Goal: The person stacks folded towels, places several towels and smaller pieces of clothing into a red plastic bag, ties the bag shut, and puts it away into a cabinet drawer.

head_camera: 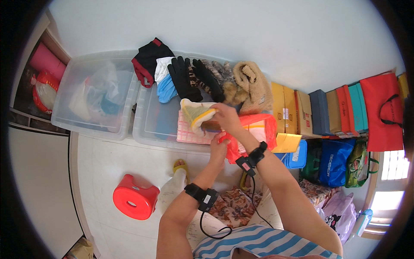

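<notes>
My right hand [228,120] grips the edge of a cream and olive knitted item [200,117] with yellow trim, perhaps a hat. Just below it, my left hand [220,147] pinches the rim of a red plastic bag [271,129]. Folded cloth with a yellow stripe shows inside the bag. A pink checked cloth [190,132] lies partly under the knitted item, on a translucent storage box [155,126]. Behind my hands on that box are black gloves [182,79], a rolled tan fleece piece [254,85], a blue cloth [166,89] and a black garment with dark red trim [152,60].
A second translucent box [93,106] stands left. Several shoe boxes [284,110] and a red bag [381,110] line the wall at right, above a blue shopping bag [334,165]. A red plastic stool [136,197] is on the floor to my left.
</notes>
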The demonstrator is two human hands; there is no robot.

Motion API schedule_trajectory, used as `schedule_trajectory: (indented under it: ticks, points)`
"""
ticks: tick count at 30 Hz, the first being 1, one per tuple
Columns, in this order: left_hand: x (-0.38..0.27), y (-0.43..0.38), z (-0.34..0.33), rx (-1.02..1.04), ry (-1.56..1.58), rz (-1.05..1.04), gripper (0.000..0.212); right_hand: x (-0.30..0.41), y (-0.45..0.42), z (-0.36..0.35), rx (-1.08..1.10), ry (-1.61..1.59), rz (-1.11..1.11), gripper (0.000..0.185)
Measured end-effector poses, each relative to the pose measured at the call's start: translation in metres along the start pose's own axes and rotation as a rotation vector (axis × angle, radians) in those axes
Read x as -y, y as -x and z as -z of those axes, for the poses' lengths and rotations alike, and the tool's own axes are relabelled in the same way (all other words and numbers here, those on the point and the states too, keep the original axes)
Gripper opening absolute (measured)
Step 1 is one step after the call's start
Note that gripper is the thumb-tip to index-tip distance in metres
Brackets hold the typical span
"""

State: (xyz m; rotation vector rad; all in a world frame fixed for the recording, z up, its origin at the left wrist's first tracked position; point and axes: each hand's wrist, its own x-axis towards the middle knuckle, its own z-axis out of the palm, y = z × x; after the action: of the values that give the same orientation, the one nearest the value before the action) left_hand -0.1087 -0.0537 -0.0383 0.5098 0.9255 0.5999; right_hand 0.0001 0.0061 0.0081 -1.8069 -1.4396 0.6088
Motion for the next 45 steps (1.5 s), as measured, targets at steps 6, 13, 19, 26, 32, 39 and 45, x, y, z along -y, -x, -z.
schedule_trajectory:
  ticks: [6, 13, 19, 26, 32, 39, 45]
  points:
    - [-0.012, 0.007, -0.005, -0.413, -0.614, -0.648, 0.043, 0.004, 0.007, 0.055, -0.057, -0.208, -0.104, 0.024]
    - [-0.024, -0.027, 0.007, -0.434, -0.11, -0.635, 0.03, 0.012, 0.029, 0.044, -0.012, -0.137, 0.079, 0.03]
    - [-0.068, -0.002, 0.003, -0.267, 0.24, -0.443, 0.034, 0.048, 0.041, 0.057, 0.01, 0.144, 0.32, 0.036]
    - [-0.098, 0.003, 0.025, 0.067, 0.521, -0.4, 0.047, 0.069, 0.055, 0.053, 0.057, 0.166, 0.371, 0.054]
    - [-0.116, 0.017, 0.023, 0.516, 0.567, -0.17, 0.05, 0.078, 0.053, 0.087, -0.246, 0.038, 0.046, 0.092]
    - [-0.093, 0.017, 0.012, 0.347, 0.228, 0.134, 0.05, 0.055, 0.089, 0.114, 0.073, -0.752, -0.564, 0.057]
    - [-0.077, 0.022, -0.016, 0.566, -0.023, 0.085, 0.057, 0.025, 0.123, 0.118, -0.409, -0.782, -0.537, 0.039]
